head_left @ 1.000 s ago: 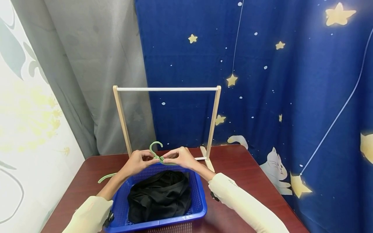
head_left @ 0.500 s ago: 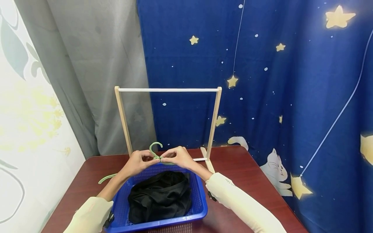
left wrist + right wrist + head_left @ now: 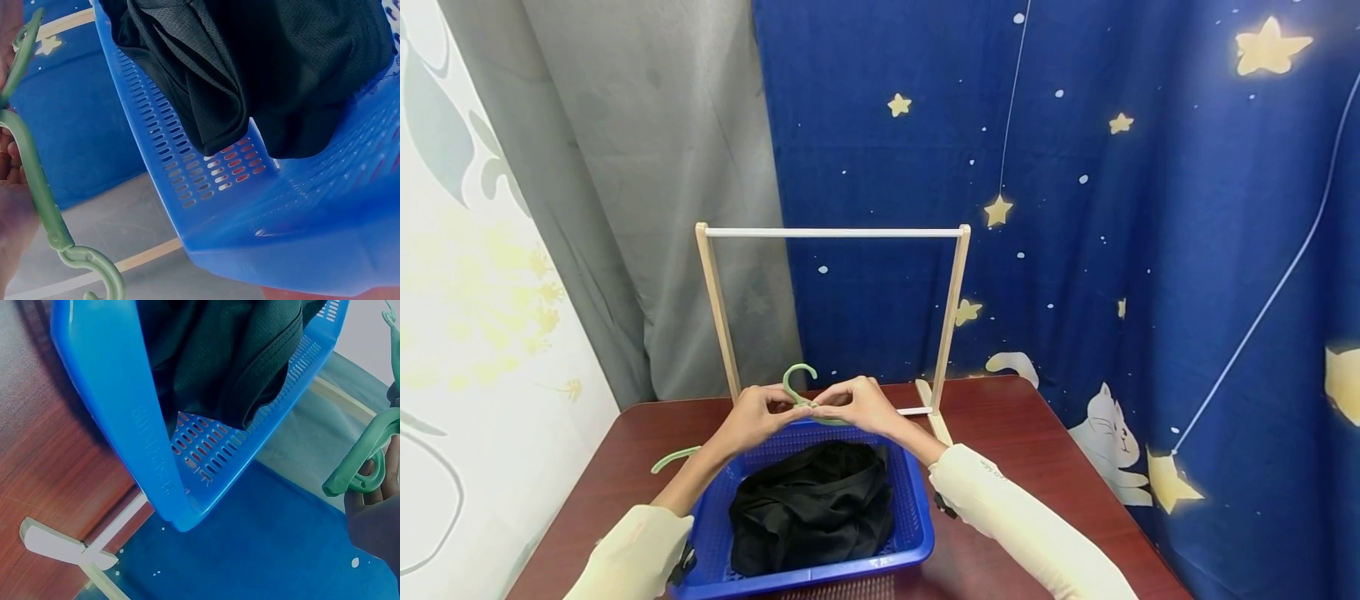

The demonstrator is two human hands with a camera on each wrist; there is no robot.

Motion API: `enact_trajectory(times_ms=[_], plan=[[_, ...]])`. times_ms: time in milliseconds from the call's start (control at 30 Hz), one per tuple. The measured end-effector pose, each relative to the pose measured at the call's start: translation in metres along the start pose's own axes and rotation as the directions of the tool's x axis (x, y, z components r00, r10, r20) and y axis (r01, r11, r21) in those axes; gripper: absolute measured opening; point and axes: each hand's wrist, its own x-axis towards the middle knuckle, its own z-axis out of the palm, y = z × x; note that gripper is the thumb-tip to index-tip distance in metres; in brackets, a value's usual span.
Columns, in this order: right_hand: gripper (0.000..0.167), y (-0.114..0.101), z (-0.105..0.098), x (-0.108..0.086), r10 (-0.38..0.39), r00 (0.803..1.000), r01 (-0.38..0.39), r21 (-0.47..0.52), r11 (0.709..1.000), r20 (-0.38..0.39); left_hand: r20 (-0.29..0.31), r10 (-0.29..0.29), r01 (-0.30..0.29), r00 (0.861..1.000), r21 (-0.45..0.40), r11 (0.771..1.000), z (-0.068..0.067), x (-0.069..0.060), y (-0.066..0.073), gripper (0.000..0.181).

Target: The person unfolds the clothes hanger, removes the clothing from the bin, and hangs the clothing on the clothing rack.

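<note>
Both hands hold a light green clothes hanger (image 3: 801, 367), its hook upright above the fingers. My left hand (image 3: 756, 418) pinches it below the hook from the left. From the right, my right hand (image 3: 861, 408) pinches it close beside the left thumb. Under the hands, a blue plastic basket (image 3: 917, 508) holds a bunched black garment (image 3: 812, 504). In the left wrist view, a green hanger arm (image 3: 39, 181) extends beyond the hand and ends near a small hook. A green piece (image 3: 673, 458) shows beside my left forearm, which hides where it leads.
A small wooden clothes rack (image 3: 958, 300) with a white top rail (image 3: 835, 232) stands behind the basket. The reddish-brown table (image 3: 1000, 450) extends to both sides. Blue star-printed (image 3: 1075, 250) and grey curtains (image 3: 625, 167) hang behind it.
The hands have drawn marginally closer together on the hanger, and its hook has shifted very slightly left. The basket, garment and rack stay in place.
</note>
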Motion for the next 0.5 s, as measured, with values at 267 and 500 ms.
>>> enact_trajectory(times_ms=[267,500], plan=[[0.011,-0.0013,-0.0046,0.0001,-0.012,1.0,0.012,-0.035,0.999,-0.007,-0.01,0.006,-0.005,1.0,0.019,1.0,0.0009,0.0024,0.0021,0.007],[0.012,-0.0018,-0.0071,-0.0004,-0.012,1.0,0.011,-0.039,0.999,-0.016,-0.003,-0.007,0.007,1.0,0.005,1.0,0.0015,0.0039,0.0021,0.006]])
